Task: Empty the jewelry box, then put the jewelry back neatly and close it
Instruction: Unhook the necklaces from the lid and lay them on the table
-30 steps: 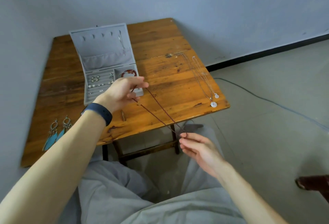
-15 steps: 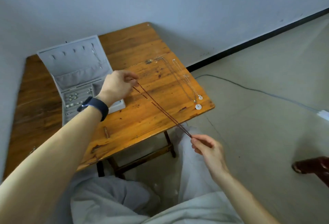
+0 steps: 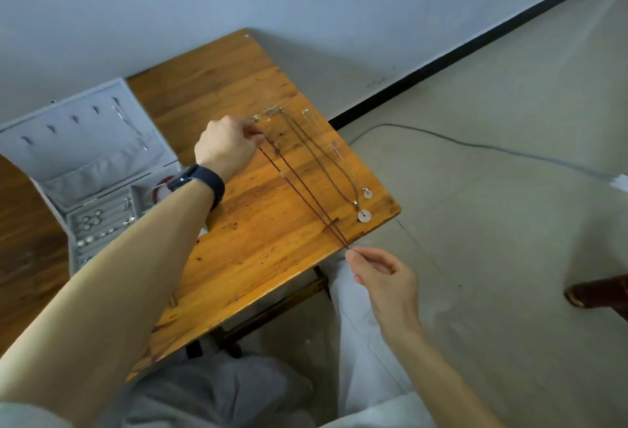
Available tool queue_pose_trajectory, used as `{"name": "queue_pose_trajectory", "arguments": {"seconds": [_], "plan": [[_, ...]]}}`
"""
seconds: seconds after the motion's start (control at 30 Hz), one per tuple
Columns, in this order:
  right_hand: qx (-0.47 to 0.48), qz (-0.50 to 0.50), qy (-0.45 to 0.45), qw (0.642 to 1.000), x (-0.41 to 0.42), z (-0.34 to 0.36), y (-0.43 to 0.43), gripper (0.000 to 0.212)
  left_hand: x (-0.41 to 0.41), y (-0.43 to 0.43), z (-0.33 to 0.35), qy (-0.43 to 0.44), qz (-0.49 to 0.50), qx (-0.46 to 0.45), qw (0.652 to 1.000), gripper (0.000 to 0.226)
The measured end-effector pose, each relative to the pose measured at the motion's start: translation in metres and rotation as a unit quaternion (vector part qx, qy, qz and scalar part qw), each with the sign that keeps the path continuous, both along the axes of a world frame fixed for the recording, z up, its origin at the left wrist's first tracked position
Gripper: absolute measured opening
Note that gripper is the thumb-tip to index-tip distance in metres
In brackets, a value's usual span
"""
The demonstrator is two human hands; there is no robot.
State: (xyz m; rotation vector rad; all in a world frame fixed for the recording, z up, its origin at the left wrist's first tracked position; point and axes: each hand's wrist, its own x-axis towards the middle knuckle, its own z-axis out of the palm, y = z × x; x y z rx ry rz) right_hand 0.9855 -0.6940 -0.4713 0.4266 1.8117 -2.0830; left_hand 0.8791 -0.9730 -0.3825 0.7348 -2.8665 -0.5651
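Note:
A thin red cord necklace (image 3: 299,186) is stretched taut across the right part of the wooden table (image 3: 251,244). My left hand (image 3: 227,145) pinches its far end above the tabletop. Just off the table's near right edge, my right hand (image 3: 380,271) pinches the near end. The grey jewelry box (image 3: 91,169) stands open at the left, its lid upright, with several small earrings in the ring rolls and a red bracelet (image 3: 161,184) partly hidden behind my wrist. Two necklaces with white disc pendants (image 3: 364,215) lie straight to the right of the red cord.
The table stands against a pale wall. A dark cable (image 3: 475,146) runs across the floor at the right. A dark brown object (image 3: 598,293) pokes in at the right edge. My lap in grey trousers lies below the table edge.
Both hands have carried the red cord away from the box toward the table's right side, drawing it straight beside the two laid-out necklaces. The view has swung right, so the box sits at the left edge.

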Motion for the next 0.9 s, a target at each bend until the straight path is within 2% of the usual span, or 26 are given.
{"name": "queue_pose_trajectory", "arguments": {"seconds": [0.1, 0.17, 0.23, 0.33, 0.5, 0.6, 0.67, 0.8, 0.9], "plan": [[0.022, -0.01, 0.036, 0.999, -0.009, -0.001, -0.014, 0.007, -0.021, 0.0, -0.011, 0.005, -0.001, -0.007, 1.0, 0.013], [0.126, -0.003, 0.123, 0.984, -0.012, -0.006, -0.021, 0.005, -0.032, -0.001, -0.02, 0.003, 0.001, -0.01, 1.0, 0.013], [0.248, 0.013, 0.242, 0.938, -0.016, -0.016, -0.025, 0.007, -0.042, -0.003, -0.029, -0.003, 0.005, -0.011, 1.0, 0.012], [0.321, 0.016, 0.34, 0.884, -0.016, -0.035, -0.027, 0.017, -0.052, -0.004, -0.039, -0.003, 0.007, -0.018, 1.0, 0.014], [0.318, -0.022, 0.374, 0.871, -0.021, -0.034, -0.032, 0.009, -0.066, -0.007, -0.046, 0.01, 0.004, -0.008, 1.0, 0.016], [0.351, -0.025, 0.39, 0.851, -0.025, -0.031, -0.035, 0.007, -0.068, -0.009, -0.048, 0.011, -0.003, 0.008, 1.0, 0.012], [0.371, -0.007, 0.419, 0.829, -0.025, -0.031, -0.032, 0.009, -0.069, -0.01, -0.048, 0.012, -0.009, 0.013, 1.0, 0.012], [0.409, 0.08, 0.46, 0.784, -0.025, -0.031, -0.023, 0.029, -0.069, -0.011, -0.05, 0.012, -0.017, 0.017, 1.0, 0.017], [0.431, 0.118, 0.472, 0.76, -0.026, -0.03, -0.019, 0.03, -0.067, -0.011, -0.051, 0.018, -0.017, 0.017, 1.0, 0.019]]}}
